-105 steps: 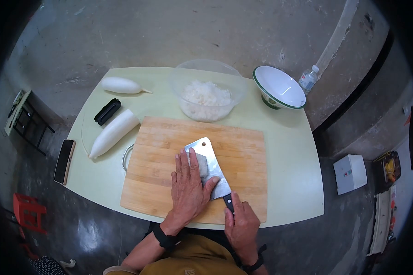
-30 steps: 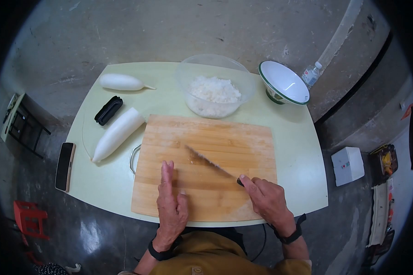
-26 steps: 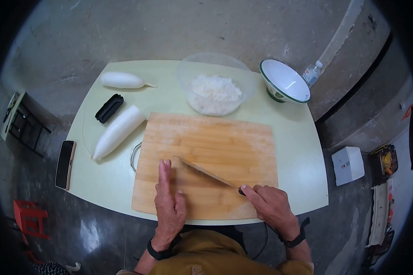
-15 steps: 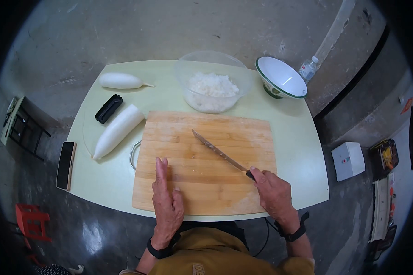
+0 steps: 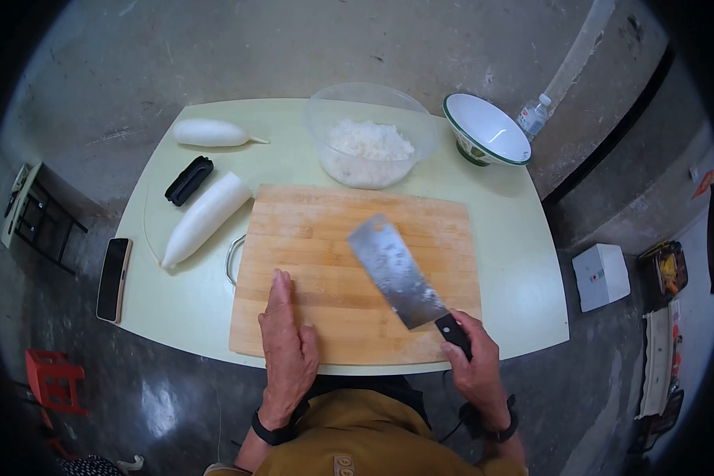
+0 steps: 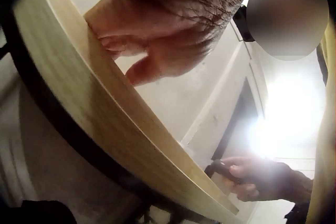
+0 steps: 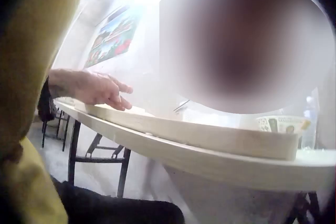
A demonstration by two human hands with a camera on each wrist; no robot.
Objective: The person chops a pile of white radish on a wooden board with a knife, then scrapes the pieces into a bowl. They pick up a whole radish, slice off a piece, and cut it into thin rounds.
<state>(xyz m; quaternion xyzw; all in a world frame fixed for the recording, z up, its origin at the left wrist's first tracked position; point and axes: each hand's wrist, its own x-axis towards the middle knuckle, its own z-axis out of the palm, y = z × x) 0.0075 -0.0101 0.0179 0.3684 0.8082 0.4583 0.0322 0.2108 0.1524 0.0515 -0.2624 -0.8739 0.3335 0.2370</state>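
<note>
The right hand [image 5: 476,366] grips the black handle of a cleaver [image 5: 397,274], whose broad blade, dotted with white bits, is turned flat to the head view above the wooden board [image 5: 293,230]. At the board's lower left, the left hand [image 5: 288,349] has its fingers straight and together, the thumb apart, holding nothing. In the left wrist view the left hand [image 6: 168,29] is at the board's edge and the right hand [image 6: 262,179] is farther off. The left hand [image 7: 89,87] also shows in the right wrist view, fingers extended. Small bits lie on the board.
Behind the board stands a clear bowl [image 5: 337,170] of white shreds, with a green-rimmed bowl [image 5: 488,131] and bottle [image 5: 535,116] to its right. At left lie two white radishes [image 5: 206,218] [image 5: 210,132], a black case [image 5: 189,181] and a phone [image 5: 114,279].
The white piece pressed against the blade earliest no longer shows on the board. The left hand has moved left. The cleaver went from flat to edge-on, and its blade now faces up again.
</note>
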